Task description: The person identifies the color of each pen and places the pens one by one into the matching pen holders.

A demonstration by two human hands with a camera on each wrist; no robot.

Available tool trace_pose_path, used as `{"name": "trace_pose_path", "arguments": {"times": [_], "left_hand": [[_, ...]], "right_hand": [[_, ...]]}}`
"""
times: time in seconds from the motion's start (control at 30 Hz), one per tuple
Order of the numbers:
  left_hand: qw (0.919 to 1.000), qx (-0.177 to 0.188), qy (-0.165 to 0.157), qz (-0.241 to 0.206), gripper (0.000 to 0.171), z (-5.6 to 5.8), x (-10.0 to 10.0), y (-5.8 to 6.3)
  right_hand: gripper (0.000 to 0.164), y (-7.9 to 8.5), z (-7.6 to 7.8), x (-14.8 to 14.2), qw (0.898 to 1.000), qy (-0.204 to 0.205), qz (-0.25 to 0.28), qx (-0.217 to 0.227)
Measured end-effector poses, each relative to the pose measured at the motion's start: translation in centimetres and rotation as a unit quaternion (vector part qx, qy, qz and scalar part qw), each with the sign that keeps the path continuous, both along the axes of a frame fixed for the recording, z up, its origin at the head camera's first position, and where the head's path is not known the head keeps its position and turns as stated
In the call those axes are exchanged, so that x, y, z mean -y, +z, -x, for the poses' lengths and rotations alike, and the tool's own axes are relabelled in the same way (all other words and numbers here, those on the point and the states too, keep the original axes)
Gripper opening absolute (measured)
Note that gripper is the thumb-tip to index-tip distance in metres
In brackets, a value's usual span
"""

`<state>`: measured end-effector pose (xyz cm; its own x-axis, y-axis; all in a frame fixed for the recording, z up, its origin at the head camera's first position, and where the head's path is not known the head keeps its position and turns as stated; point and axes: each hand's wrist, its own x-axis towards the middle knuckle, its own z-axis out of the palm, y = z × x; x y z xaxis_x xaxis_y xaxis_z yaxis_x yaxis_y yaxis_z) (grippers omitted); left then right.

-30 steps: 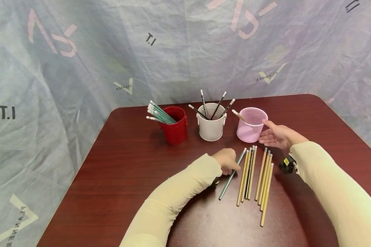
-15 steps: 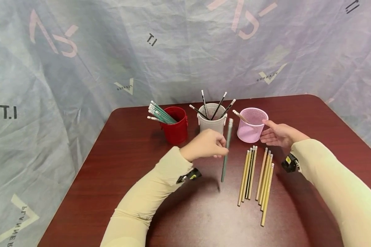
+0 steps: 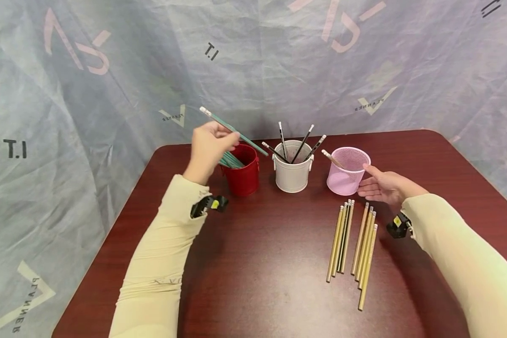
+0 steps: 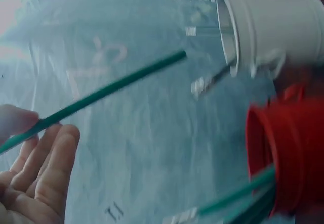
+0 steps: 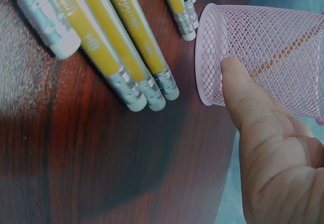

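Note:
My left hand (image 3: pixel 207 149) pinches a green pencil (image 4: pixel 116 86) between thumb and fingers, above the red bucket (image 3: pixel 243 182). The pencil slants, its white eraser end up to the left and its other end down to the right. Inside the red bucket lean several green pencils (image 3: pixel 233 161), partly hidden behind the hand. My right hand (image 3: pixel 387 187) rests against the pink mesh cup (image 3: pixel 341 183), fingers fairly straight and thumb by the rim. One yellowish pencil (image 3: pixel 333 158) leans in that cup.
Between the red bucket and the mesh cup stands a white bucket (image 3: pixel 291 179) with several black pencils (image 3: pixel 302 144). Several yellow pencils (image 3: pixel 366 253) lie on the dark red table (image 3: pixel 279 263), with black ones (image 3: pixel 343 244) among the left group. A printed cloth (image 3: pixel 253 70) hangs behind.
My left hand has lifted the green pencil off the table and carried it left and back to above the red bucket. The right hand has stayed at the mesh cup.

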<state>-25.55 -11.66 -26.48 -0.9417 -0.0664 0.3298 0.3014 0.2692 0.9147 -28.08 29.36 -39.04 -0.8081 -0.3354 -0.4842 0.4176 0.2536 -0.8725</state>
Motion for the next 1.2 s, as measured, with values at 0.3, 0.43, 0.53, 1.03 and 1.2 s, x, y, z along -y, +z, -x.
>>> {"name": "trace_pose_path", "arguments": {"times": [0.3, 0.43, 0.53, 1.03, 1.2], "left_hand": [[0.9955, 0.043, 0.077, 0.034, 0.011, 2.6, 3.3, 1.4], [0.9879, 0.066, 0.104, 0.094, 0.011, 3.2, 3.8, 0.9], [0.9814, 0.073, 0.117, 0.133, 0.013, 3.5, 4.0, 0.2], [0.9473, 0.101, 0.102, 0.286, 0.018, 4.4, 4.4, -2.4], [0.9372, 0.107, 0.104, 0.315, 0.023, 4.6, 4.6, -2.3]], "right_hand": [[0.09, 0.3, -0.1, 0.0, 1.0, -0.006, 0.001, 0.004], [0.092, 0.5, -0.2, 0.0, 1.0, -0.01, 0.001, 0.009], [0.091, 0.5, -0.2, 0.0, 1.0, -0.009, -0.002, 0.007], [0.089, 0.3, -0.3, 0.1, 1.0, -0.014, -0.003, -0.001], [0.087, 0.3, -0.3, 0.2, 1.0, -0.01, -0.008, -0.006]]}}
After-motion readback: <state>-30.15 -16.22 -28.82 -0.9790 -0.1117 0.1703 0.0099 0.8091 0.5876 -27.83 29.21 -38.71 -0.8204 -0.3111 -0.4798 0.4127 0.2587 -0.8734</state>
